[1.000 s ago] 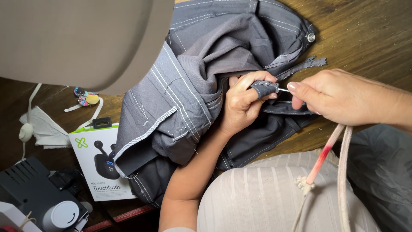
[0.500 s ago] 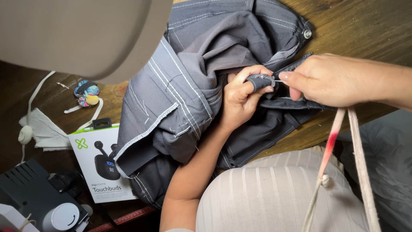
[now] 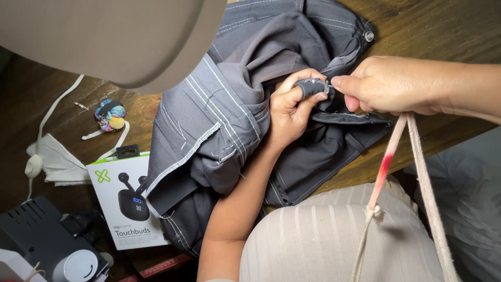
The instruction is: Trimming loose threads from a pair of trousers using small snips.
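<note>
Head view: both hands' fingers pinch the grey trousers, white box beside.

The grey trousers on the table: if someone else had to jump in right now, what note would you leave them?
Left hand: pinches a small fold of the grey trousers between thumb and fingers.
Right hand: fingertips meet at that same fold, as if gripping something very thin; too small to tell what it is.
The trousers lie bunched on the wooden table, metal button at the top.
A cord with a red stain hangs below the right hand.
An earbud box lies to the left, part under the cloth.
Stitching done so far: cannot tell.
</note>
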